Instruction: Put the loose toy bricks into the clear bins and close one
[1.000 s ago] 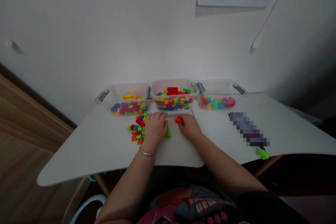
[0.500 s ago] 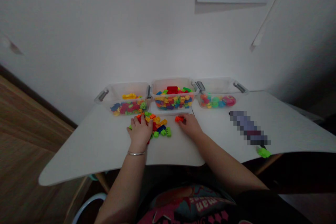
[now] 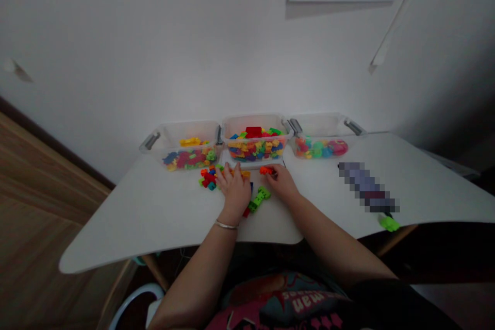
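Observation:
My left hand [image 3: 235, 191] lies over a loose pile of coloured toy building blocks, fingers spread, palm down. Red, blue and orange blocks [image 3: 209, 177] show to its left, and yellow ones peek out past its fingertips. Green blocks [image 3: 260, 198] lie to the right of its wrist, with a bit of red beside them. Between thumb and fingers, my right hand [image 3: 283, 183] pinches an orange building block [image 3: 266, 170] just right of the pile. The palm hides part of the pile.
Along the wall stand three clear bins: a left one [image 3: 185, 131] and a middle one [image 3: 257, 119] with blocks, and a right one [image 3: 323, 121] with mixed plastic pieces. A pixelated object [image 3: 365, 185] with a green piece [image 3: 389, 224] lies near the white table's [image 3: 147, 221] right front edge.
My left hand has swept to the right across the pile, shifting green and yellow blocks rightward and uncovering blocks on the left. My right hand keeps the orange block, almost unmoved.

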`<control>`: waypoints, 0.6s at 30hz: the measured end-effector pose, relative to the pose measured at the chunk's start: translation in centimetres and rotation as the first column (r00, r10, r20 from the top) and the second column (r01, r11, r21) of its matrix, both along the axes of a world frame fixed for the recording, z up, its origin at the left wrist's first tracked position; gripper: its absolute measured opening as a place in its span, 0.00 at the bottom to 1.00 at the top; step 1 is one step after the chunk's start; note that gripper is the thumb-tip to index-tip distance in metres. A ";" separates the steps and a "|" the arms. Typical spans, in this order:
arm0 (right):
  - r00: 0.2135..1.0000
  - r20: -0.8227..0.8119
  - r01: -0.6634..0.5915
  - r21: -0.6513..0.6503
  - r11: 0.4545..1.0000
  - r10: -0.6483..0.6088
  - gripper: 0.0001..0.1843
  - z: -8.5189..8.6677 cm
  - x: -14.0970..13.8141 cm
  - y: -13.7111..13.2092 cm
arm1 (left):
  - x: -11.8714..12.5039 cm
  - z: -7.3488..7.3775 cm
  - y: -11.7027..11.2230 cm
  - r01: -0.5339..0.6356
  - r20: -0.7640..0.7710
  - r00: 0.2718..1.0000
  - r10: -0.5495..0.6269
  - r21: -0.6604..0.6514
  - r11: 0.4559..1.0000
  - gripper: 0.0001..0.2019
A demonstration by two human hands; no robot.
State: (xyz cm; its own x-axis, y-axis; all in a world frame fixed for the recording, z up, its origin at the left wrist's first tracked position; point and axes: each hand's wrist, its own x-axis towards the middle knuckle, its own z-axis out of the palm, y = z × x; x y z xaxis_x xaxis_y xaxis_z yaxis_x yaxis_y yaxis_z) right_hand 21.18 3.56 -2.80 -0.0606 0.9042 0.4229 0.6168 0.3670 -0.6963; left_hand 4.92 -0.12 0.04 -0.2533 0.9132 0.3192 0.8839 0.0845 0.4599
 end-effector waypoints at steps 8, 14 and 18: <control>0.926 0.229 -0.359 0.286 0.888 0.300 0.10 2.3 -1.6 -3.6 | -4.2 2.4 1.6 0.156 -0.212 0.966 -0.147 0.023 0.988 0.22; 0.740 0.428 -0.647 0.242 0.723 0.519 0.13 2.7 -4.3 -6.1 | -8.5 1.7 2.9 0.200 -0.299 0.931 -0.208 -0.056 0.978 0.20; 0.667 0.506 -0.701 0.177 0.691 0.547 0.12 2.3 -4.8 -5.8 | -9.3 0.3 3.4 0.212 -0.261 0.936 -0.238 -0.124 0.969 0.20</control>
State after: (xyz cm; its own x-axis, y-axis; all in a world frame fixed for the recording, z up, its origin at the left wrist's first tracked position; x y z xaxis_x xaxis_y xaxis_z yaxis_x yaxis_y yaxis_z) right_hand 16.42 -2.26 -0.54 -0.7810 0.3914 0.4867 0.3297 0.9202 -0.2109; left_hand -4.36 3.25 0.35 0.0469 0.9648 0.2587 0.9748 -0.1007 0.1990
